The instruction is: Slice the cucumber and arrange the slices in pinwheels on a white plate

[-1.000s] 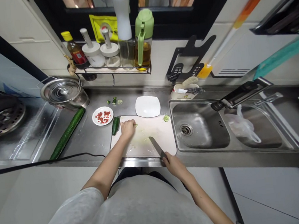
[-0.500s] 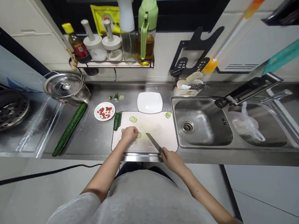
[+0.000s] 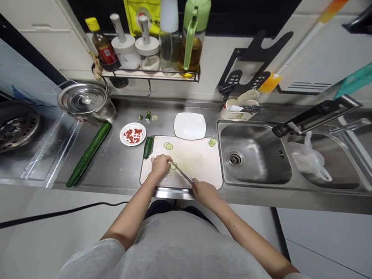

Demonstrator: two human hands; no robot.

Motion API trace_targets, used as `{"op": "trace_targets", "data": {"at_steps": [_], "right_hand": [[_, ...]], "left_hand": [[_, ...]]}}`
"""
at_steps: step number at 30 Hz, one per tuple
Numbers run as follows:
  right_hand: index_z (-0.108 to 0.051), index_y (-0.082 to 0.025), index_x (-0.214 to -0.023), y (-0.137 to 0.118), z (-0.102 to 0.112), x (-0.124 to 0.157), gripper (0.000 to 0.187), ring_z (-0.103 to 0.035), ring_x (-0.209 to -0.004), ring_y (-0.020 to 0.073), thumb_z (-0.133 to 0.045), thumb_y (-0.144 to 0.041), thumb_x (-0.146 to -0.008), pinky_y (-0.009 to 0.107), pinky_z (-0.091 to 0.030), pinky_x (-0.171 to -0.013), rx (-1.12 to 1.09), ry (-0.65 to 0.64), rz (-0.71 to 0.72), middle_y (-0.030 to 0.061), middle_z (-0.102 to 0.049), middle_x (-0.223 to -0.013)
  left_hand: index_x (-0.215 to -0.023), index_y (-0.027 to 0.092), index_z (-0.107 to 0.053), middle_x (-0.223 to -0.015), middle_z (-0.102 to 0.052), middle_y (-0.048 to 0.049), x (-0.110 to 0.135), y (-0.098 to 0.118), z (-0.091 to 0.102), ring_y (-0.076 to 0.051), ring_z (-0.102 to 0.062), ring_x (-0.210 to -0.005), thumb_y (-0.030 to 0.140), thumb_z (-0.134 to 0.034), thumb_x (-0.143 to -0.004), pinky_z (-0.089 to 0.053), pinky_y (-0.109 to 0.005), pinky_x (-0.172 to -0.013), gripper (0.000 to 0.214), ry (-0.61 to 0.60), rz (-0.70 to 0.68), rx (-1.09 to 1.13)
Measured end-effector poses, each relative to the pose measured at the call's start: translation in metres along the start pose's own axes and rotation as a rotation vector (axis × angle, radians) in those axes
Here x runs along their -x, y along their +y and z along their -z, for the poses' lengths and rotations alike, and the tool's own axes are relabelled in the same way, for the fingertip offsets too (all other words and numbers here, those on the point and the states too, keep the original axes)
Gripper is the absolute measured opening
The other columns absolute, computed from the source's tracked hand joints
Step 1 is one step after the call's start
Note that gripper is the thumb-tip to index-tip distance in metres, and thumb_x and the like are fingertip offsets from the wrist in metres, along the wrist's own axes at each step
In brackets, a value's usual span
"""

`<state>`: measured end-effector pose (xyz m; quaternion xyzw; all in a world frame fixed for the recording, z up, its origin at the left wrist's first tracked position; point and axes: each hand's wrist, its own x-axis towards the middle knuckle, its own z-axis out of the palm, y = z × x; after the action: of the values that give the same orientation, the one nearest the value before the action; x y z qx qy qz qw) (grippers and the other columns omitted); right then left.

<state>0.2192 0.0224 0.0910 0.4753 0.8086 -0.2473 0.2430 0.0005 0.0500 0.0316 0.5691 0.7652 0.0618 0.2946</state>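
Note:
My right hand (image 3: 205, 193) grips a kitchen knife (image 3: 185, 174) by its handle. The blade points up and left, its tip at a thin cucumber slice (image 3: 174, 166) on the white cutting board (image 3: 197, 169). My left hand (image 3: 161, 165) is closed at the left edge of this slice, with fingertips pinched together; its grip is partly hidden. Two overlapping cucumber slices (image 3: 168, 146) lie farther back on the board, and a few more slices (image 3: 212, 142) sit at its back right corner. A cut piece of cucumber (image 3: 148, 147) rests along the board's left edge.
Behind the board stands a white square plate (image 3: 189, 125). To the left are a plate of chopped red pieces (image 3: 144, 136), a whole cucumber (image 3: 89, 153) and a lidded steel pot (image 3: 87, 105). A double sink (image 3: 255, 155) lies right; bottles fill a rack (image 3: 154, 74) above.
My right hand has moved left, bringing the knife tip to the slice by my left hand. The left hand stays at the slice. The view has shifted slightly.

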Motion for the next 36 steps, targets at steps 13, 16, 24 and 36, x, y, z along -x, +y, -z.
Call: {"op": "trace_targets", "data": {"at_steps": [13, 16, 24, 36], "right_hand": [[-0.050, -0.019, -0.112, -0.0015, 0.0010, -0.0041, 0.027, -0.064, -0.091, 0.0234, -0.031, -0.027, -0.096, 0.029, -0.037, -0.070, 0.022, 0.006, 0.001, 0.0119, -0.068, -0.094], [-0.050, -0.019, -0.112, -0.0018, 0.0016, -0.0047, 0.027, -0.064, -0.090, 0.0228, -0.031, -0.027, -0.096, 0.029, -0.037, -0.069, 0.028, 0.001, -0.003, 0.0121, -0.068, -0.095], [-0.049, -0.018, -0.113, -0.0045, 0.0045, -0.0052, 0.027, -0.064, -0.091, 0.0237, -0.030, -0.023, -0.095, 0.030, -0.038, -0.069, 0.029, -0.026, -0.007, 0.0127, -0.068, -0.094], [-0.050, -0.016, -0.115, -0.0099, 0.0049, -0.0075, 0.030, -0.065, -0.093, 0.0247, -0.034, -0.015, -0.090, 0.031, -0.041, -0.071, 0.047, -0.049, -0.021, 0.0145, -0.068, -0.095]], "left_hand": [[-0.093, 0.028, -0.071, -0.102, -0.066, -0.0048, -0.0019, -0.0030, -0.0021, -0.026, -0.053, -0.103, 0.016, -0.051, -0.076, -0.029, -0.041, -0.090, 0.028, -0.006, -0.015, 0.014], [-0.093, 0.028, -0.071, -0.102, -0.066, -0.0047, -0.0020, -0.0028, -0.0017, -0.025, -0.053, -0.103, 0.016, -0.051, -0.077, -0.029, -0.041, -0.089, 0.028, -0.005, -0.016, 0.011], [-0.094, 0.028, -0.071, -0.101, -0.067, -0.0037, -0.0030, -0.0033, -0.0018, -0.025, -0.053, -0.103, 0.017, -0.052, -0.077, -0.028, -0.040, -0.090, 0.029, -0.018, -0.019, 0.012], [-0.094, 0.028, -0.071, -0.101, -0.066, -0.0041, -0.0026, -0.0036, -0.0033, -0.025, -0.053, -0.103, 0.016, -0.052, -0.076, -0.028, -0.041, -0.089, 0.029, -0.009, -0.020, 0.018]]}}
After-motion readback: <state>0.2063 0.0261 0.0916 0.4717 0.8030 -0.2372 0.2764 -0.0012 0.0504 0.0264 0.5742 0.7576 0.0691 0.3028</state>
